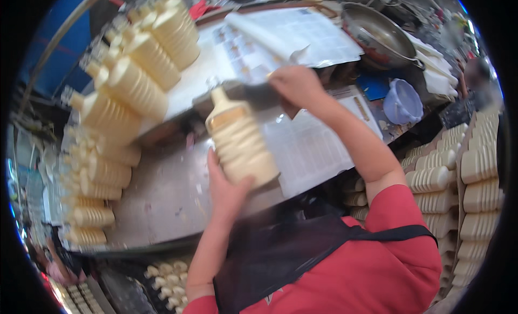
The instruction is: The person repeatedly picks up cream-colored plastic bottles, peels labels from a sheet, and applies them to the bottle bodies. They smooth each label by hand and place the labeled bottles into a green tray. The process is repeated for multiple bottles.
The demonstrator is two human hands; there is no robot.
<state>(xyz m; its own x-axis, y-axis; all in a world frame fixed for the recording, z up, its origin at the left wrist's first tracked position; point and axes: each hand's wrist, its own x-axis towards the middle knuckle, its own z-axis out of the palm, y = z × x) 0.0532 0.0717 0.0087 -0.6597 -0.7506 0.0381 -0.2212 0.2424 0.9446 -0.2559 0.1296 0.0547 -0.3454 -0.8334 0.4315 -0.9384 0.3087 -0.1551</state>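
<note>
A cream, ribbed plastic bottle-shaped piece (pixel 243 144) leans over the worktable, with its narrow neck toward the far side. My left hand (pixel 229 187) is wrapped around its lower end, thumb across the near face. A gold-orange patch (pixel 226 118) shows on its upper body. To the right, my right hand (pixel 297 87) is closed in a pinch above the near edge of the raised shelf. A small brownish piece (pixel 291 108) hangs just below those fingers; blur hides whether they grip it. Printed sheets (pixel 324 36) lie beyond that hand, one of them curled up.
Rows of similar cream bottles (pixel 137 87) stand along the left side of the table (pixel 156 200). At the far right are a metal pan (pixel 377 33) and a lilac bucket (pixel 403 102). Stacked cream pieces (pixel 480 179) rise behind my right arm. Another person (pixel 59 260) is at the lower left.
</note>
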